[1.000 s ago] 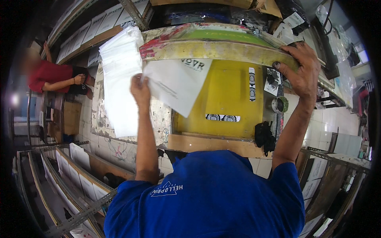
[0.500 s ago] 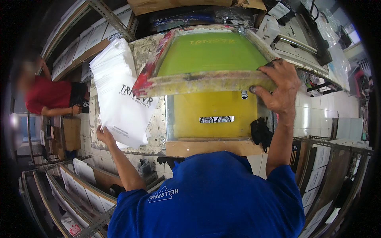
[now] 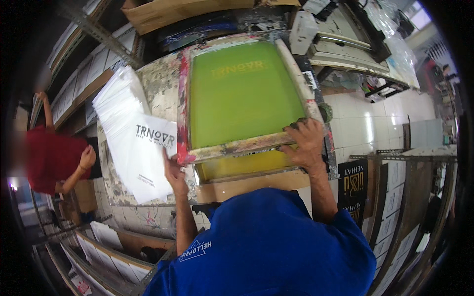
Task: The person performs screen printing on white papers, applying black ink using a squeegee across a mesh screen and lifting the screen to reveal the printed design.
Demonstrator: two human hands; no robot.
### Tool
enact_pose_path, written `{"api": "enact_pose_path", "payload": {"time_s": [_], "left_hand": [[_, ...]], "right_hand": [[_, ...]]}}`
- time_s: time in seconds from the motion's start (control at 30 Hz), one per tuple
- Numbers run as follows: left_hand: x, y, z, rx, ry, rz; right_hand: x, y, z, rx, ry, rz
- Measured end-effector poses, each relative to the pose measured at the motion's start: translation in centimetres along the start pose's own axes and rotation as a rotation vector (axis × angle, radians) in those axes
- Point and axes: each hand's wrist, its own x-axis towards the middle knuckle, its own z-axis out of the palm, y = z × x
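Observation:
A silk-screen printing frame (image 3: 236, 147), wooden and paint-stained with green mesh (image 3: 247, 98), is lowered over a yellow board (image 3: 224, 168). Its near edge stands a little above the board. My right hand (image 3: 306, 145) grips that edge near the right corner, fingers on top and thumb on the near side. At the near left corner, my left hand (image 3: 175, 172) reaches up with its fingers extended and apart, touching or nearly touching the frame. Left of it lies a fanned stack of white printed bags or sheets (image 3: 123, 133); dark lettering shows on the top one.
The worktable (image 3: 160, 79) is stained with paint. A brown strip (image 3: 256, 182) runs along its near side. A person in a red top (image 3: 54, 160) stands at the left. Racks with white panels (image 3: 116, 254) flank me, and a cardboard box (image 3: 187, 12) sits beyond the table.
The frame's near edge has come down, covering most of the yellow board. My right hand moved down with it. My left hand left the white stack's near edge and moved right to the frame's corner.

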Motion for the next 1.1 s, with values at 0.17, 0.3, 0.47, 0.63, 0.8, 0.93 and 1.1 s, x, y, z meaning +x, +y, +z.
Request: {"api": "enact_pose_path", "payload": {"time_s": [0.17,0.3,0.47,0.63,0.8,0.93,1.1], "left_hand": [[-2.3,-1.4,5.7,0.085,0.13,-0.143],[-4.3,-5.8,3.5,0.3,0.157,-0.117],[-5.0,-8.9,2.8,0.396,0.139,-0.052],[-4.9,-9.0,2.9,0.395,0.12,-0.105],[-4.5,-6.9,4.6,0.355,0.141,-0.076],[-4.3,-6.7,4.3,0.447,0.076,-0.029],[-5.4,-8.8,3.0,0.555,0.127,-0.016]], "right_hand": [[-2.8,0.2,2.1,0.015,-0.084,0.085],[-2.8,0.6,2.2,0.152,-0.131,0.109],[1.9,8.0,2.0,0.111,0.114,0.344],[6.0,19.0,7.2,-0.217,-0.048,0.499],[9.6,21.7,9.2,-0.158,0.001,0.617],[11.8,21.8,9.0,-0.038,0.07,0.645],[7.9,20.2,6.2,-0.179,0.091,0.599]]}}
